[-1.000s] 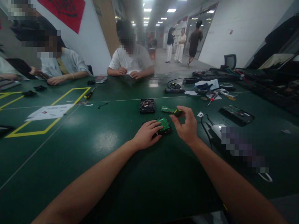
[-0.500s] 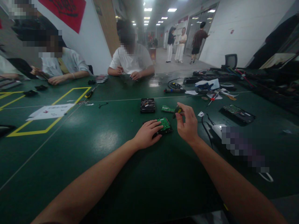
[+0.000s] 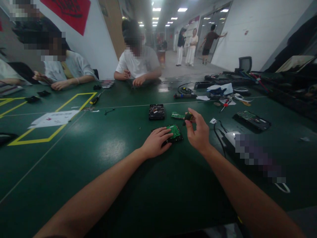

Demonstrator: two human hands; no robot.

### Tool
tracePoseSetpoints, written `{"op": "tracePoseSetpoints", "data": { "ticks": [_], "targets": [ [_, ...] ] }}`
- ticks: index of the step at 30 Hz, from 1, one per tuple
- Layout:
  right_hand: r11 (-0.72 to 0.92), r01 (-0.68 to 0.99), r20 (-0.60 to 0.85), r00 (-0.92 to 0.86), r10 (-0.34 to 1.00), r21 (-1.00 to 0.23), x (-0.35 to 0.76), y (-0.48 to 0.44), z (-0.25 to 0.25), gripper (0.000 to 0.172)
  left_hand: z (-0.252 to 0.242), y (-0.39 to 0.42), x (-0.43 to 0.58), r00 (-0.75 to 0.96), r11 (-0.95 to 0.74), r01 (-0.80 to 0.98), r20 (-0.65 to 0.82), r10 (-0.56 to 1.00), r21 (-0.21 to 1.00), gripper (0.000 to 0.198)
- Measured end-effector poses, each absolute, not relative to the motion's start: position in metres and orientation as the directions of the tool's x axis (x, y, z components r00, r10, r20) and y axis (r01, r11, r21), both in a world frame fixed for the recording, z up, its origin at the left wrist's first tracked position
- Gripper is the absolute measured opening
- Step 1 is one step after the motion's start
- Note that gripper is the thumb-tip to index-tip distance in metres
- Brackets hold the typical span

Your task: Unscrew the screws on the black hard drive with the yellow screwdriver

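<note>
While left hand (image 3: 157,142) lies outstretched over the hard drive (image 3: 178,139) on the table (image 3: 133,195), right hand (image 3: 198,129) pinches a screwdriver (image 3: 189,116); green board (image 3: 176,131) still on, screw work looks unfinished

White ceiling panels (image 3: 182,10) glow above a hazy corridor (image 3: 170,70); the dim desk (image 3: 158,190) shows soft glare patches and darkens toward the camera; wide-angle stretching distorts the edges.

Green table (image 3: 158,191) with hard drives (image 3: 156,112), circuit board (image 3: 176,115), white paper (image 3: 55,118), yellow-handled screwdriver (image 3: 93,100)
</note>
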State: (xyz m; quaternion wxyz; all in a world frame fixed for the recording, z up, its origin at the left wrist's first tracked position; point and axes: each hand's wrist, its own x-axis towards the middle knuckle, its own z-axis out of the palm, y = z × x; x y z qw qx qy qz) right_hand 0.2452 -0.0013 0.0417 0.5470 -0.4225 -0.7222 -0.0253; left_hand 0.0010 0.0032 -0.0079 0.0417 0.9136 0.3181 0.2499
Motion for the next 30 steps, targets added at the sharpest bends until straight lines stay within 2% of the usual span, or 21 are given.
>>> {"op": "tracePoseSetpoints", "data": {
  "ticks": [3, 8, 11, 17, 24, 30],
  "targets": [
    [0.638, 0.617, 0.792, -0.039, 0.61, -0.461, 0.2445, -0.0015, 0.0393, 0.05, -0.0077, 0.0031, 0.001, 0.674, -0.794, 0.561, 0.428, 0.603, 0.234, 0.046],
    [0.638, 0.655, 0.832, -0.025, 0.554, -0.405, 0.2446, -0.0042, 0.0437, 0.043, -0.0072, 0.0033, 0.0012, 0.678, -0.799, 0.553, 0.429, 0.596, 0.236, 0.046],
    [0.627, 0.662, 0.826, -0.02, 0.563, -0.411, 0.2457, -0.0031, 0.0435, 0.04, -0.0074, 0.0034, 0.0013, 0.677, -0.799, 0.551, 0.432, 0.596, 0.24, 0.047],
    [0.625, 0.593, 0.777, 0.002, 0.63, -0.508, 0.2467, 0.0006, 0.0357, 0.049, -0.0071, 0.0036, 0.0011, 0.677, -0.799, 0.548, 0.431, 0.597, 0.246, 0.047],
    [0.632, 0.663, 0.813, -0.06, 0.579, -0.401, 0.2461, -0.0029, 0.0435, 0.047, -0.0075, 0.0043, 0.0013, 0.674, -0.798, 0.545, 0.431, 0.6, 0.257, 0.047],
    [0.639, 0.619, 0.779, -0.069, 0.624, -0.457, 0.2451, -0.0018, 0.0388, 0.055, -0.0094, 0.0049, 0.0006, 0.674, -0.796, 0.552, 0.43, 0.601, 0.248, 0.047]
  ]
}}
